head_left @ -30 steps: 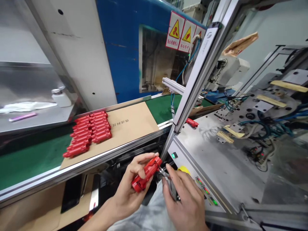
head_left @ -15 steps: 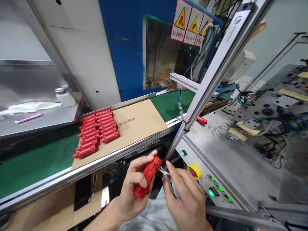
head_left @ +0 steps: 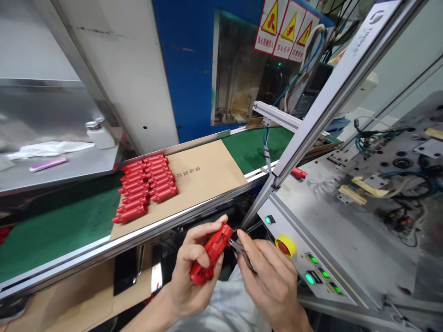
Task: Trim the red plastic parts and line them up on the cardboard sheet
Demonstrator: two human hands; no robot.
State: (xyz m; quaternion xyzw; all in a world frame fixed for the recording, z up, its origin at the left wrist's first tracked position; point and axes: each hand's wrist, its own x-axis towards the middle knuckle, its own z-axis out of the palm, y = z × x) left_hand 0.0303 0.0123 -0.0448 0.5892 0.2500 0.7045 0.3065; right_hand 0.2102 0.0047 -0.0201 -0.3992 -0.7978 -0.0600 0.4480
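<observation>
My left hand (head_left: 194, 263) is wrapped round a red plastic part (head_left: 215, 246), which it holds tilted in front of my lap. Closed on a pair of metal nippers (head_left: 243, 254), my right hand (head_left: 272, 276) keeps their tips against the upper right end of that part. Whether the jaws grip anything is too small to tell. Beyond my hands, several similar red parts (head_left: 161, 177) lie in two columns on a cardboard sheet (head_left: 207, 184).
The cardboard rests on a green conveyor belt (head_left: 83, 221). To the right, an aluminium post (head_left: 321, 106) rises beside a control panel with a yellow-ringed red stop button (head_left: 285, 246). Another red part (head_left: 298, 173) lies on the machine table (head_left: 321, 207). Left stands a white bottle (head_left: 99, 134).
The camera view has shifted, so the surroundings sit further right. My left hand still grips the red part; the nippers have turned slightly at its end.
</observation>
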